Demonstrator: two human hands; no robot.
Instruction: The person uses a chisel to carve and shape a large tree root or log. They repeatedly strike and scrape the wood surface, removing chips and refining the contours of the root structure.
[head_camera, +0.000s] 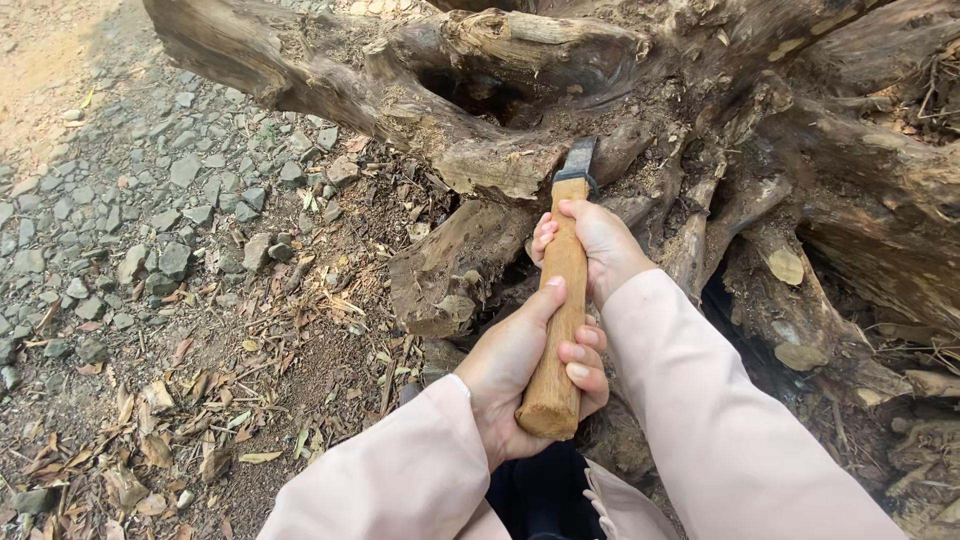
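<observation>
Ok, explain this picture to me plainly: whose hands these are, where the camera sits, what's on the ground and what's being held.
There is no machine here. One camera sits on a person's head and looks down, so the two sleeved arms are that person's own. The left hand grips the near end of a wooden handle; the right hand grips it higher up. At the far end a dark metal blade rests against a big weathered stump with twisting roots. To the left the ground is grey gravel, with dry leaves nearer the person.

free: gravel ground (120, 200) left | blocked: tree stump roots (800, 200) ahead, right
</observation>
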